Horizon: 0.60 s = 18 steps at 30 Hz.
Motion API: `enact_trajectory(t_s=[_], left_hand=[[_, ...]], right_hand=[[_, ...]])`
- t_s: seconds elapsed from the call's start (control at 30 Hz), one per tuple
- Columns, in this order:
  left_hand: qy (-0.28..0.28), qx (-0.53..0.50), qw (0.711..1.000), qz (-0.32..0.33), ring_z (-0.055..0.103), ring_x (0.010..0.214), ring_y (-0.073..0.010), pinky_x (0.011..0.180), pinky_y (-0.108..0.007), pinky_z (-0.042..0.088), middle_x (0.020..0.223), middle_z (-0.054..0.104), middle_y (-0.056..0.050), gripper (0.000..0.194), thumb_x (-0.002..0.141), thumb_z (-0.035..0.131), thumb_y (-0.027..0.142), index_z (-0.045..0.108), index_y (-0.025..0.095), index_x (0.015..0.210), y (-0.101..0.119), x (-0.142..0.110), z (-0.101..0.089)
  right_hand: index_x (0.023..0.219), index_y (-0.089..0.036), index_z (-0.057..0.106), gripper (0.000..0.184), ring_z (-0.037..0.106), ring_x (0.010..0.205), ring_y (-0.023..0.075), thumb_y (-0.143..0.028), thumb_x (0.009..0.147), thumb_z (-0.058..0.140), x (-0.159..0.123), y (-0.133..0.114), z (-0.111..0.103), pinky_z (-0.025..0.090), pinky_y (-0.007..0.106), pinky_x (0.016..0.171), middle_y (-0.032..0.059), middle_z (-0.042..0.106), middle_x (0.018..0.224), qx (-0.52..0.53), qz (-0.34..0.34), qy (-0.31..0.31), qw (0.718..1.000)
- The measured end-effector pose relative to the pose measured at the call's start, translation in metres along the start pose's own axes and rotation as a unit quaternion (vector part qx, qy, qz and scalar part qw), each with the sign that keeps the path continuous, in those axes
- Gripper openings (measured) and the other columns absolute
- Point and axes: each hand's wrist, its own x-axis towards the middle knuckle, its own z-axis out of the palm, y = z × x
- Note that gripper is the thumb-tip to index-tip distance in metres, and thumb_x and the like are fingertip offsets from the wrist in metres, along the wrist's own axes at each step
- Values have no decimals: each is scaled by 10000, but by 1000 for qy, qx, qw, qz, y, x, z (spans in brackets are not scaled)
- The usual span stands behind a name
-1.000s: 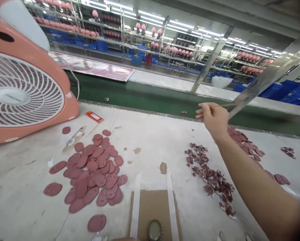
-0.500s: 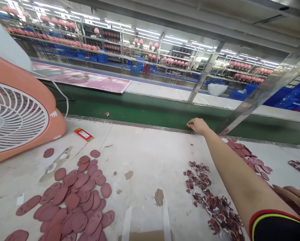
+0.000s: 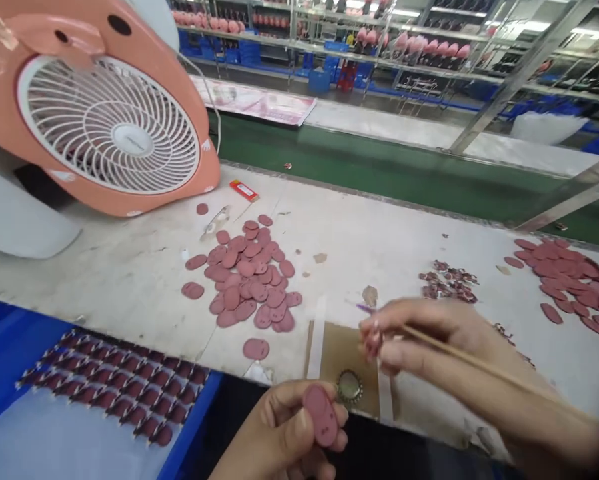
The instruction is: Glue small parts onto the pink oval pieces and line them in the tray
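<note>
My left hand is closed, pinching a dusky-pink oval piece that looks like two overlapping discs with small dark marks. Just to its right, my right hand is closed round a thin wooden stick with a purple tip. Between that hand's fingertips is a small, crumpled dark-red piece, partly hidden. Below it lies a metal bottle cap with a crimped rim, on a brown cardboard patch taped to the table. The hands are apart.
Pink oval pieces are heaped left of centre, with another heap at right. Small dark-red pieces lie between. An orange fan stands at left above a blue crate holding rows of assembled pieces. Behind runs a green belt.
The outstretched arm at the green belt has drawn back. Both my hands are now by the near table edge with the pink piece and stick. The view has swung down and left.
</note>
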Motion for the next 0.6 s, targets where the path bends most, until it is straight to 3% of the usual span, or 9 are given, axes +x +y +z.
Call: enact_trajectory(t_s=[0.07, 0.17, 0.3, 0.47, 0.6], left_hand=[[-16, 1, 1000, -6, 703, 656, -92, 550, -157, 545, 744, 778, -9, 335, 569, 933, 354, 817, 183, 832, -1, -5, -4], [-37, 11, 999, 2, 684, 654, -78, 564, -146, 545, 726, 754, 3, 303, 603, 920, 354, 820, 181, 830, -4, -11, -11], [-37, 23, 999, 4, 666, 636, -77, 557, -145, 542, 700, 727, 4, 315, 601, 920, 379, 820, 173, 818, -8, -13, -15], [-29, 30, 999, 11, 651, 611, -72, 540, -140, 531, 648, 708, 6, 299, 597, 925, 383, 795, 144, 721, -11, -14, -14], [-20, 32, 999, 9, 666, 610, -79, 544, -146, 535, 643, 729, 2, 307, 592, 930, 370, 801, 146, 758, -13, -15, -14]], right_hand=[[954, -292, 778, 142, 736, 758, 117, -190, 874, 719, -18, -2, 24, 581, 100, 682, -17, 758, 856, 4, -7, -13, 1000], [975, -327, 780, 181, 731, 768, 128, -190, 871, 726, -32, 2, 40, 582, 110, 663, -29, 745, 847, -24, -18, -8, 1000], [1055, -357, 740, 202, 723, 765, 125, -216, 910, 725, -41, 7, 44, 572, 109, 589, -47, 733, 894, -73, -27, -11, 997], [1101, -322, 696, 243, 692, 751, 77, -139, 942, 687, -47, 6, 44, 550, 104, 682, -69, 719, 899, -125, -71, -49, 988], [1117, -316, 686, 278, 671, 739, 72, -105, 935, 675, -48, 5, 45, 519, 125, 681, -71, 705, 874, -133, -63, -68, 987]])
